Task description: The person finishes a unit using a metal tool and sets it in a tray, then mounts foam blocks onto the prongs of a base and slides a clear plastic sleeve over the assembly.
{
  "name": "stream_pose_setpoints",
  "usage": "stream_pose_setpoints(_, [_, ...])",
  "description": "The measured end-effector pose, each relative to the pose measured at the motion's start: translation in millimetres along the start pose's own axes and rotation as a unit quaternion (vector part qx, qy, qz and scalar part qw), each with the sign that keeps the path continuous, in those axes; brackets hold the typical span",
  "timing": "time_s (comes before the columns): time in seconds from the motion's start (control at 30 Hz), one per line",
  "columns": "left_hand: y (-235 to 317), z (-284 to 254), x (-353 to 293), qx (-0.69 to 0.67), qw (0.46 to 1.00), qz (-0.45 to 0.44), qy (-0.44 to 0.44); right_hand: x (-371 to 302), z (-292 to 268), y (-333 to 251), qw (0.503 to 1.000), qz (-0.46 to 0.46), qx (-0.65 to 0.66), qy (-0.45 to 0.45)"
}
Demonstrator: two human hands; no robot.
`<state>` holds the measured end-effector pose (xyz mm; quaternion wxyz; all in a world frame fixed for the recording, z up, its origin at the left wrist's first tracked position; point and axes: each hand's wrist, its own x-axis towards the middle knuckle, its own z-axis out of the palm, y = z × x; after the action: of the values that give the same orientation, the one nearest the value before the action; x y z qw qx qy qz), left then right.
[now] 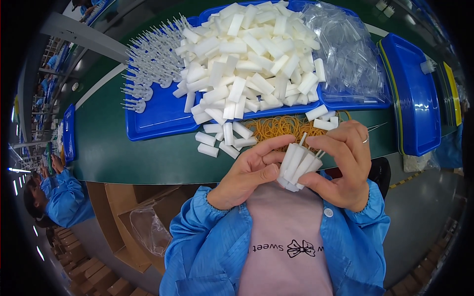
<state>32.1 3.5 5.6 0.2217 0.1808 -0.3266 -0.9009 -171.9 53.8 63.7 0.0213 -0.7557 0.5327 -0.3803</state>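
Close to my chest, a bundle of white foam blocks (297, 165) stands between both hands, with a few thin pale prongs poking out of its top. My left hand (254, 170) is closed round its left side, thumb at the front. On the right side, my right hand (345, 165) pinches it with the thumb low and the fingers bent near the prongs. Just beyond, orange rubber bands (276, 128) lie in a tangle on the green table (148, 160). Loose foam blocks (207, 149) lie beside them, below a large heap of foam blocks (256, 59).
White pronged parts (155, 61) stand in a blue tray (148, 126) at the far left. Clear plastic pieces (345, 54) fill another tray. Stacked blue trays (414, 98) are at the right. Below the table's left are a cardboard box (128, 207) and a co-worker (69, 197).
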Motion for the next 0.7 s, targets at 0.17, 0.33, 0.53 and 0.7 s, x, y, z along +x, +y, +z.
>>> stream_pose_setpoints(0.17, [-2.7,0.0,0.8,-0.015,0.999,0.011,0.030,-2.6,-4.0,-6.5,0.995,0.053,0.055,-0.063])
stream_pose_setpoints(0.33, [-2.8,4.3,0.5,0.006,0.998,0.036,0.051,-2.2,0.0,-22.1,0.991,0.022,-0.079,-0.110])
stream_pose_setpoints(0.53, [-5.6,3.9,2.8,0.006,0.998,0.044,0.054,-7.3,19.4,-14.8,0.995,0.003,-0.075,-0.067])
stream_pose_setpoints(0.7, [-4.5,-0.2,4.3,-0.043,0.999,0.014,0.018,-13.8,34.2,-0.7,0.995,-0.094,-0.034,-0.014])
